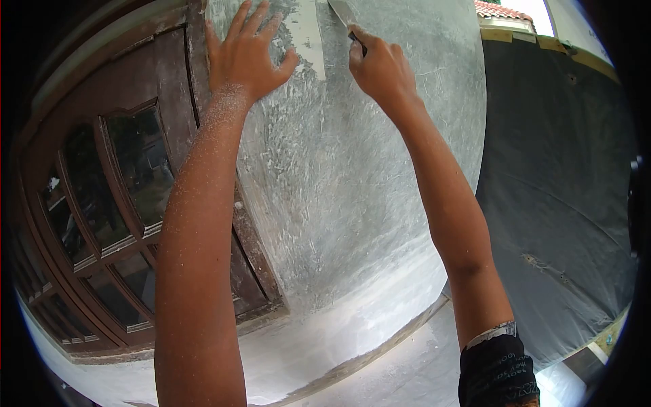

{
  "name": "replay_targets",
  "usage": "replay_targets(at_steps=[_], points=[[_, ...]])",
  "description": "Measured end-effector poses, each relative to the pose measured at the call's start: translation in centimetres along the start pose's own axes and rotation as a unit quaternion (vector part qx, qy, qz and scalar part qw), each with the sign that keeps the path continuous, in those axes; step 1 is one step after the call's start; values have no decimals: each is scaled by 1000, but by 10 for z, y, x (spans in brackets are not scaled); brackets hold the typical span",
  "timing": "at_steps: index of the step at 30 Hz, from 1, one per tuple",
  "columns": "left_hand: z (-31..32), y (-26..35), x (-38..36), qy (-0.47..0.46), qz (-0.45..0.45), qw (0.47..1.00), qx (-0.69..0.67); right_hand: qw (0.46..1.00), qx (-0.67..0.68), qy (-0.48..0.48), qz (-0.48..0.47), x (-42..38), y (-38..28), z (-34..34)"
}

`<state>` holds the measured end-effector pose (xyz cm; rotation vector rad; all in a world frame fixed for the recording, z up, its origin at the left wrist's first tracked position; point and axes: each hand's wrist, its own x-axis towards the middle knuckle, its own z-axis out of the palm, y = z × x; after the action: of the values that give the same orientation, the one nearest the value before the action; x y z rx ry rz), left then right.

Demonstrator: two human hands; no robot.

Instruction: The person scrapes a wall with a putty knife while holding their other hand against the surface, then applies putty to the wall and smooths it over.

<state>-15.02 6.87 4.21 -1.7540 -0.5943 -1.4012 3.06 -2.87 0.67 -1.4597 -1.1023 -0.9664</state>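
The left hand (245, 57) lay flat on the grey plastered wall (352, 176), fingers spread apart and holding nothing, right beside the dark wooden window frame (108, 203). The right hand (380, 68) had its fingers clamped on the handle of a scraper (342, 15), whose metal blade met the wall near a white patch of filler (305, 34) at the top. White dust coated the left forearm. A dark plastic sheet (563, 190) hung to the right. The blade looked tilted; pressed too hard, a corner could gouge the plaster. With both arms stretched high, a slip might also carry the scraper onto the window frame.
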Motion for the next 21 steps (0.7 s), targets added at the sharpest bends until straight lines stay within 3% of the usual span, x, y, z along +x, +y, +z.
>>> replay_targets(at_steps=[19,21], points=[[13,-10,3,32,31,999,13,1000,-12,3,-27,-9,3,-3],[12,-9,3,11,16,999,-37,999,-7,16,-32,3,3,0]])
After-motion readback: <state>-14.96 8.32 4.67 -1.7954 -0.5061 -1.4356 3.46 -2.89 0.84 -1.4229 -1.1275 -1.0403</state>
